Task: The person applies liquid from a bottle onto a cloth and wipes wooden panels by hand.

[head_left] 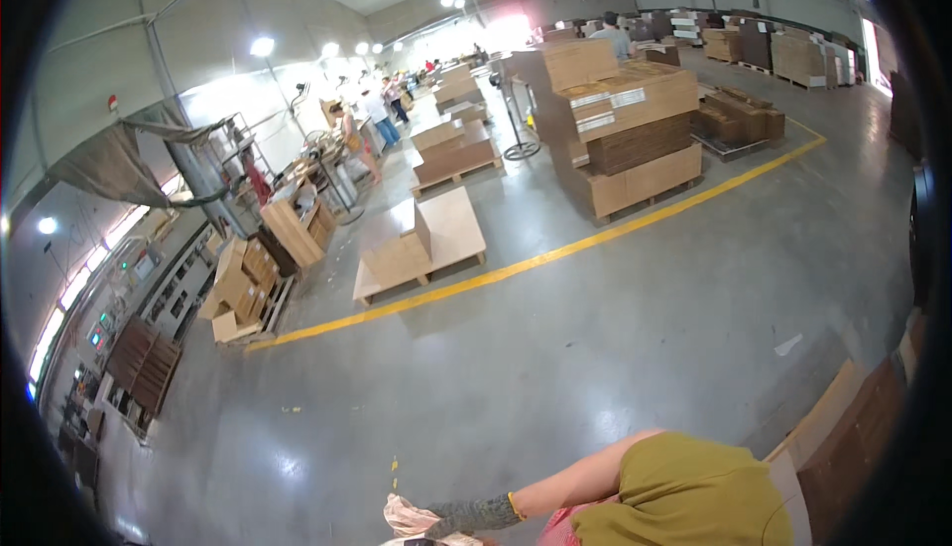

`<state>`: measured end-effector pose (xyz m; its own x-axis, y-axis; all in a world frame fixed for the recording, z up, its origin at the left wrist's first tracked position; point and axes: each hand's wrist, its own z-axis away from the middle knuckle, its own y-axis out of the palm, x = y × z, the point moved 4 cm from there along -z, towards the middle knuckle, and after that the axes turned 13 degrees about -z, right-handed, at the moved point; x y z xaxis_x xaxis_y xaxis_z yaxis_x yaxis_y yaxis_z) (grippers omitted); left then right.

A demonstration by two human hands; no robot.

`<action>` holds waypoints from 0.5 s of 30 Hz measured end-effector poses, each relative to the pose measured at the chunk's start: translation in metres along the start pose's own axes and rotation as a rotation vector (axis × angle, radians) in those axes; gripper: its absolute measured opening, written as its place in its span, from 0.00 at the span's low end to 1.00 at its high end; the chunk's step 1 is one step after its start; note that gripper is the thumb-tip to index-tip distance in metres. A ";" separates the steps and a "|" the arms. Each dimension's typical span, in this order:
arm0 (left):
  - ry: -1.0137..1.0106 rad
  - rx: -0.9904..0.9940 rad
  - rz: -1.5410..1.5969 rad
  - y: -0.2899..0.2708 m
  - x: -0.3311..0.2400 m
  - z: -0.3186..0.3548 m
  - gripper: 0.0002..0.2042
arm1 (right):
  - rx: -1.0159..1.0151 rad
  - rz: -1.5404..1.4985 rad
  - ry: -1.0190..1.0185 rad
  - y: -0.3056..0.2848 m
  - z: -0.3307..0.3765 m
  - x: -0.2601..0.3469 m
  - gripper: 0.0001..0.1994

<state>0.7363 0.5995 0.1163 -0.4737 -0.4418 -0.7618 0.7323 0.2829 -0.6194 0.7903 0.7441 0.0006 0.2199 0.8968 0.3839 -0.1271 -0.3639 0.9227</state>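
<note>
Grey workshop floor (555, 367), gloved right hand (428, 517), dark object (418, 542) just beside it.

Grey floor (535, 348) lies open until stacked cartons (640, 110) block.

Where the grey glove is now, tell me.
In the head view, the grey glove is at the bottom edge near mid-width, just left of the bare forearm, below the short yellow floor mark.

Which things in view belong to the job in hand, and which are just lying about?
Job in hand, apparently:
gloved right hand
dark item beside it, cut off, unidentifiable

Lying about, apparently:
stacked cardboard
pale board
pale scrap
</note>
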 end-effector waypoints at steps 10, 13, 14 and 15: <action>0.091 0.007 0.129 -0.034 0.090 -0.117 0.19 | 0.001 -0.064 0.222 -0.004 -0.096 0.027 0.15; 0.177 -0.053 0.115 -0.053 0.114 -0.159 0.21 | 0.063 -0.093 0.326 -0.010 -0.141 0.044 0.15; 0.086 -0.073 0.139 -0.063 0.124 -0.172 0.22 | 0.018 0.097 0.229 0.007 -0.157 0.057 0.15; -0.011 -0.096 0.166 -0.072 0.132 -0.181 0.22 | -0.020 0.284 0.133 0.029 -0.168 0.070 0.16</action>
<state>0.5322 0.6752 0.0259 -0.3450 -0.3914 -0.8531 0.7497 0.4320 -0.5013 0.6391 0.8386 0.0489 0.0443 0.7859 0.6168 -0.1849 -0.6003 0.7781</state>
